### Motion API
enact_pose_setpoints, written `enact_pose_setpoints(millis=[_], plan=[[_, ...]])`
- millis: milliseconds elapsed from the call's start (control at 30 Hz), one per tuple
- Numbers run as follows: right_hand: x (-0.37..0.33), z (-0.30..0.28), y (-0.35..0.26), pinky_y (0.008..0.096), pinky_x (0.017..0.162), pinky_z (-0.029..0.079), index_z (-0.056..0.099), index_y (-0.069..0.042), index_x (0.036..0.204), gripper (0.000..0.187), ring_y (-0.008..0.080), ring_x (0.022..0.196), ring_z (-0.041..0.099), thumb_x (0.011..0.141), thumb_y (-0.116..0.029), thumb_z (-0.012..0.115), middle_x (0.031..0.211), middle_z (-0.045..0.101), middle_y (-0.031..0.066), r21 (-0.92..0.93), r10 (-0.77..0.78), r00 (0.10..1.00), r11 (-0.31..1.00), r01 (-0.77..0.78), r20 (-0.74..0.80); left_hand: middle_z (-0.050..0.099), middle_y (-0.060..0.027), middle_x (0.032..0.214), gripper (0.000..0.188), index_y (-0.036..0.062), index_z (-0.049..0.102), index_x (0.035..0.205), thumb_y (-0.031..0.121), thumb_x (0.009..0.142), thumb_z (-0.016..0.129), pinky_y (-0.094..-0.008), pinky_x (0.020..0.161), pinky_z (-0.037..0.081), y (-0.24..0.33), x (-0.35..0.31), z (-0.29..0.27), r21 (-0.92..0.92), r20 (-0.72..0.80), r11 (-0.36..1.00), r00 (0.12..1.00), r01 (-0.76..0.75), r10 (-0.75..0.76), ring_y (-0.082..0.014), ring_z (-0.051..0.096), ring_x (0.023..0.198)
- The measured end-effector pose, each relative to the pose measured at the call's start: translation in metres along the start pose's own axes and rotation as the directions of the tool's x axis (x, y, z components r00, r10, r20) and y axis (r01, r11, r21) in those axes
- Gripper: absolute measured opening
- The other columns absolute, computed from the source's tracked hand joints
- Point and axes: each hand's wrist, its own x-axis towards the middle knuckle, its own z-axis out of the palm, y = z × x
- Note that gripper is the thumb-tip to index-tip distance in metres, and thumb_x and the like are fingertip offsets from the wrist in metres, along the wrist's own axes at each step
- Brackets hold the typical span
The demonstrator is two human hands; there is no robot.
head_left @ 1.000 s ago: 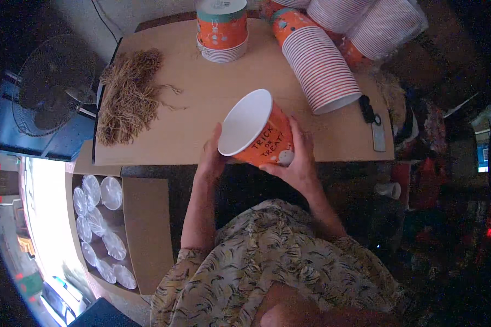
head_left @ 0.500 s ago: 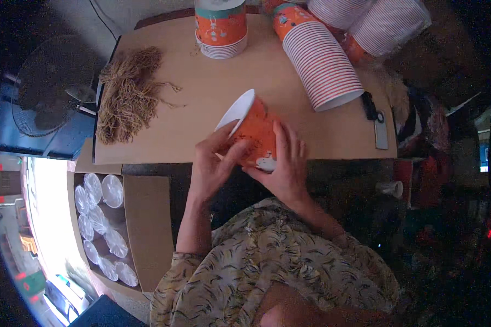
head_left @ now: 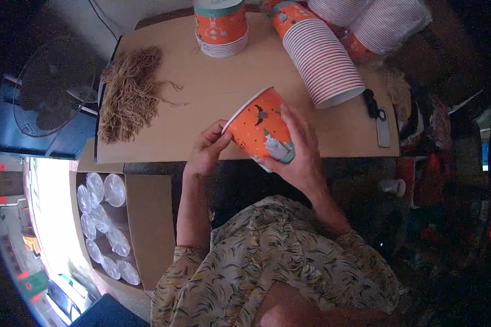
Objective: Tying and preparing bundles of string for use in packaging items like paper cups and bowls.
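Note:
Between my hands, at the front edge of the cardboard-topped table, is an orange paper bucket (head_left: 261,124) printed with a bat and a pale figure. It is tilted, its white rim toward the upper left and its base toward the lower right. My left hand (head_left: 206,147) pinches the rim between thumb and fingers. My right hand (head_left: 300,150) wraps around the side near the base, the thumb underneath. Beyond them, a long nested stack of paper buckets (head_left: 323,62) lies on its side. Another few nested buckets (head_left: 221,30) stand upside down at the back.
A heap of brown twine (head_left: 130,92) lies on the table's left. Toward the right edge is a cutter-like tool (head_left: 383,131) with a black handle. Plastic-wrapped stacks (head_left: 390,24) sit at the back right. Below left, an open carton (head_left: 150,229) holds several wrapped white rolls. A fan (head_left: 54,87) stands left.
The bucket has been turned, so its bat print now faces up. My left hand has shifted from inside the mouth to the rim; my right hand has moved slightly right.

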Motion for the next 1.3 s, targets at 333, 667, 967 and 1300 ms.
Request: enact_pose_setpoints(millis=[333, 667, 967, 1300], plan=[[-0.014, 0.021, -0.008, 0.0525, 0.107, 0.032, 0.033, -0.008, 0.148, 0.106, 0.0404, 0.134, 0.036, 0.061, -0.034, 0.088, 0.148, 0.035, 0.0206, -0.174, 0.002, 1.0, 0.985, -0.004, -0.014, 0.064, -0.0006, 0.109, 0.019, 0.0037, 0.061, 0.114, 0.01, 0.097, 0.055, -0.0297, 0.099, 0.038, -0.008, -0.003, -0.012, 0.036, 0.001, 0.999, 1.0, -0.005, 0.005, -0.0122, 0.054, 0.107], [-0.019, 0.029, -0.018, 0.057, 0.104, 0.029, 0.033, -0.012, 0.148, 0.107, 0.041, 0.135, 0.035, 0.06, -0.034, 0.089, 0.15, 0.031, 0.0191, -0.166, -0.017, 1.0, 0.986, 0.016, -0.006, 0.063, -0.0008, 0.112, 0.02, 0.0041, 0.061, 0.116, 0.009, 0.097, 0.055, -0.0303, 0.101, 0.036, -0.014, -0.012, -0.023, -0.061, 0.003, 0.998, 0.999, 0.035, -0.035, -0.0119, 0.053, 0.111], [-0.028, 0.041, -0.024, 0.0628, 0.103, 0.028, 0.035, -0.017, 0.149, 0.105, 0.0446, 0.134, 0.034, 0.06, -0.038, 0.088, 0.151, 0.031, 0.0181, -0.241, -0.05, 0.999, 0.969, 0.051, 0.01, 0.064, -0.0019, 0.111, 0.029, 0.0019, 0.058, 0.122, 0.011, 0.095, 0.06, -0.0279, 0.093, 0.046, 0.01, -0.018, -0.015, -0.055, 0.037, 0.994, 0.995, 0.096, -0.094, -0.0112, 0.059, 0.104], [-0.03, 0.039, -0.029, 0.0632, 0.106, 0.027, 0.035, -0.015, 0.148, 0.102, 0.046, 0.135, 0.033, 0.063, -0.036, 0.087, 0.151, 0.03, 0.0203, -0.259, -0.084, 0.996, 0.962, 0.088, 0.024, 0.065, -0.0027, 0.11, 0.028, 0.0013, 0.058, 0.123, 0.011, 0.097, 0.06, -0.0293, 0.091, 0.048, 0.041, -0.01, 0.003, 0.022, 0.036, 0.992, 0.992, 0.124, -0.124, -0.0117, 0.061, 0.101]])
